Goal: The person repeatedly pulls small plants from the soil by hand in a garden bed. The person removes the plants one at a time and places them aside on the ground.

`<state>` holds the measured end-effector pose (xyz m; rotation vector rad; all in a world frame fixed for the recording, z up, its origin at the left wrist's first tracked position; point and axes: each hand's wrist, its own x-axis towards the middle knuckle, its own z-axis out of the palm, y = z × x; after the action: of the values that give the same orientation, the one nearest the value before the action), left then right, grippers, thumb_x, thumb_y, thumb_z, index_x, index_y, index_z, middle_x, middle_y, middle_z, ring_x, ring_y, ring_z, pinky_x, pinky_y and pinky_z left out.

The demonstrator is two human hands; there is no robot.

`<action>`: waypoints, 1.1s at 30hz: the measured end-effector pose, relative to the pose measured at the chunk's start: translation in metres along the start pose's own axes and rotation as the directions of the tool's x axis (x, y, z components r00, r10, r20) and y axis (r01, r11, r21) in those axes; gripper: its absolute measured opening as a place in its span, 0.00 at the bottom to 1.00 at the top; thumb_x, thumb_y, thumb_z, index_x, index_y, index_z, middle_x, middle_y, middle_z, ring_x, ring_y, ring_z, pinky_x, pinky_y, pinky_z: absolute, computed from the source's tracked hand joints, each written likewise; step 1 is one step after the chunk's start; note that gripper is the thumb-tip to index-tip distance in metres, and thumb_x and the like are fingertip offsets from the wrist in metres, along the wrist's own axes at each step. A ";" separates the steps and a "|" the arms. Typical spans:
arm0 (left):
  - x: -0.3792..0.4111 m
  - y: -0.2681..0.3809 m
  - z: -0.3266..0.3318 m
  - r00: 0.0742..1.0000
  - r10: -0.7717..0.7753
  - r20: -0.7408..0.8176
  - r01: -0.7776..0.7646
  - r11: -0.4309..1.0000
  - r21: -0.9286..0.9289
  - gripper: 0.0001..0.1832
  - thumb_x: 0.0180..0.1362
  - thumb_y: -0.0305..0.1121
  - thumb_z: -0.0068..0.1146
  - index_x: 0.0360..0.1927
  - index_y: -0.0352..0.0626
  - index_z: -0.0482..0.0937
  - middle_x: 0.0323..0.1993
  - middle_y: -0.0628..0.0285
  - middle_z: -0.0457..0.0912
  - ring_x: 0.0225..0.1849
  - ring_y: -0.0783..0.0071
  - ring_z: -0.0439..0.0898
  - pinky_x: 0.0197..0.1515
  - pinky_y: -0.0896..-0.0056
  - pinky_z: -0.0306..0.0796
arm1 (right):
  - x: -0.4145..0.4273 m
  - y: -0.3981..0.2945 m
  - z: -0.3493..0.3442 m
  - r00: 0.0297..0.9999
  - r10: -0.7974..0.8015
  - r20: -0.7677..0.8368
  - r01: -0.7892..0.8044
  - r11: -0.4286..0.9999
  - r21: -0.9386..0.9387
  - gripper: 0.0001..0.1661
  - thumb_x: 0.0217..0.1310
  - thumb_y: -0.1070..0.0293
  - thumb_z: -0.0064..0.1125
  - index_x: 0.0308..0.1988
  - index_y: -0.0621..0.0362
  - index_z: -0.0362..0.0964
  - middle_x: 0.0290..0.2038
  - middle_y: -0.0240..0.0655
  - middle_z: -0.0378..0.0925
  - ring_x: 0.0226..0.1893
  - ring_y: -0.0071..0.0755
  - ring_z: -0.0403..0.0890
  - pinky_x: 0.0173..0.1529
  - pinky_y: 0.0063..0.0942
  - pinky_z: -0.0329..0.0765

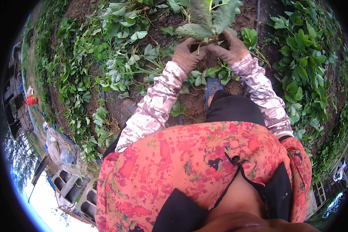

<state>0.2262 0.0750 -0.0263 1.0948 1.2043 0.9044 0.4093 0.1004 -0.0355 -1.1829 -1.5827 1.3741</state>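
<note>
A strawberry plant (208, 30) with broad toothed leaves stands upright between my two hands, at the top of the view. My left hand (189, 55), in a soiled brown glove, grips the base of its stems from the left. From the right, my right hand (231, 47), gloved the same way, pinches the same base, and the fingertips of both hands nearly meet there. Thin stalks poke out between the fingers. Roots and soil beneath the hands are partly hidden, so I cannot tell whether the plant is still in the ground.
Leafy rows run along the left (75, 63) and right (304, 58). A thin dark hose (258, 17) lies on the soil at upper right. My blue shoe (213, 87) is below my hands. Concrete blocks (75, 185) and crumpled plastic sheeting (61, 148) lie at lower left.
</note>
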 end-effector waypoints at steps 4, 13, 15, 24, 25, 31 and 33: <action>-0.005 0.003 0.008 0.991 0.036 -0.128 -0.032 0.999 0.031 0.23 0.52 0.36 0.61 0.48 0.31 0.72 0.36 0.62 0.79 0.35 0.80 0.75 0.39 0.81 0.70 | 0.002 -0.008 0.017 0.987 0.145 -0.076 -0.130 0.977 0.169 0.24 0.54 0.54 0.62 0.41 0.64 0.71 0.33 0.34 0.76 0.29 0.21 0.74 0.35 0.24 0.73; -0.002 -0.001 -0.004 0.967 -0.008 -0.254 -0.028 0.990 -0.138 0.18 0.53 0.30 0.59 0.46 0.33 0.73 0.36 0.63 0.79 0.34 0.81 0.74 0.39 0.79 0.70 | -0.016 0.043 -0.039 0.890 0.385 -0.243 -0.400 0.916 -0.014 0.21 0.55 0.58 0.60 0.44 0.62 0.72 0.32 0.39 0.77 0.32 0.33 0.78 0.41 0.27 0.76; 0.001 -0.001 -0.009 0.971 0.020 -0.238 -0.059 0.986 -0.158 0.18 0.52 0.29 0.59 0.47 0.33 0.73 0.36 0.63 0.78 0.34 0.81 0.74 0.40 0.80 0.70 | -0.036 0.089 -0.072 0.929 0.316 -0.196 -0.321 0.419 -0.849 0.30 0.49 0.58 0.62 0.53 0.54 0.68 0.45 0.49 0.73 0.53 0.46 0.72 0.58 0.32 0.68; -0.011 0.005 0.003 0.987 0.114 -0.111 -0.108 0.993 0.056 0.15 0.57 0.37 0.57 0.42 0.36 0.77 0.35 0.65 0.79 0.36 0.80 0.74 0.41 0.78 0.68 | 0.008 -0.021 0.016 0.882 0.411 0.233 -0.466 0.679 0.568 0.22 0.55 0.63 0.63 0.47 0.63 0.72 0.26 0.26 0.72 0.20 0.14 0.66 0.24 0.14 0.62; -0.013 0.002 0.002 0.980 0.152 -0.129 -0.144 0.987 0.073 0.15 0.58 0.38 0.57 0.40 0.36 0.77 0.34 0.65 0.80 0.35 0.80 0.75 0.41 0.78 0.69 | 0.009 -0.017 0.020 0.911 0.339 0.235 -0.412 0.708 0.574 0.20 0.55 0.63 0.63 0.46 0.63 0.74 0.28 0.27 0.74 0.24 0.16 0.70 0.28 0.13 0.65; 0.003 -0.026 -0.013 0.965 -0.153 -0.215 0.101 0.967 -0.233 0.17 0.63 0.40 0.47 0.41 0.37 0.79 0.35 0.62 0.81 0.35 0.78 0.76 0.41 0.77 0.69 | -0.001 -0.029 0.025 0.986 0.164 -0.018 -0.144 0.911 0.386 0.20 0.58 0.58 0.58 0.45 0.62 0.75 0.33 0.28 0.77 0.33 0.20 0.74 0.38 0.16 0.71; 0.000 -0.030 -0.034 0.897 -0.405 -0.177 0.313 0.865 -0.392 0.14 0.62 0.38 0.48 0.39 0.39 0.81 0.32 0.64 0.82 0.35 0.78 0.77 0.42 0.76 0.70 | -0.005 -0.044 0.019 0.993 0.081 -0.088 -0.049 0.947 0.318 0.20 0.60 0.55 0.55 0.44 0.59 0.76 0.31 0.28 0.77 0.28 0.18 0.71 0.34 0.19 0.71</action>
<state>0.1922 0.0729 -0.0560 0.4451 1.3362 0.9368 0.3853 0.0893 0.0050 -1.0967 -1.2078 1.5196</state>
